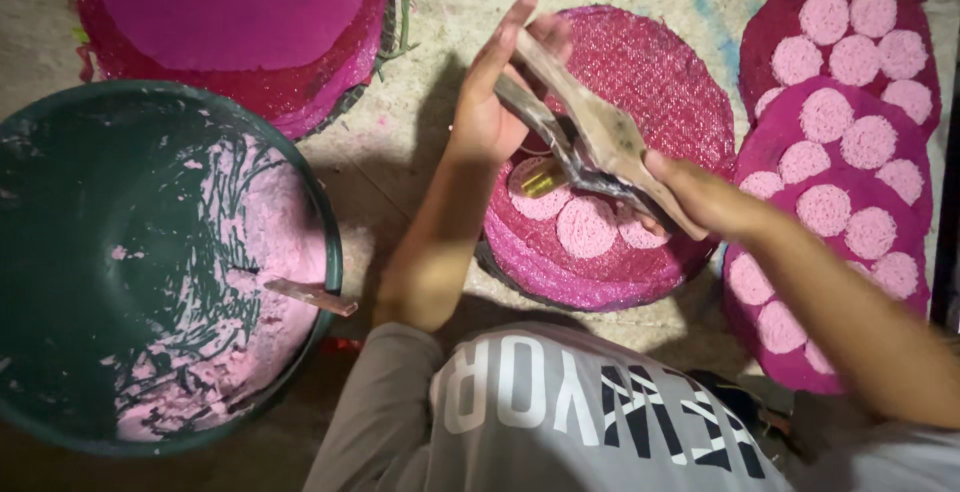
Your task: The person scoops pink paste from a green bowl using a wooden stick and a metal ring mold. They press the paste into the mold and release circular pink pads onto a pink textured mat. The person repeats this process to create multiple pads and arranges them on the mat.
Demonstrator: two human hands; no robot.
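Note:
My left hand and my right hand both grip a wooden hand press with long handles, held slantwise over a stack of round magenta woven mats. The left hand holds the upper handle ends, the right hand the lower end. A small brass cylinder at the press's underside hangs just above the top mat. On that mat lie three pale pink stringy discs along its near side, partly hidden by the press.
A big green bowl at the left holds pink dough and a wooden stick. Another magenta mat stack sits at the back left. Overlapping mats with several pink discs lie at the right.

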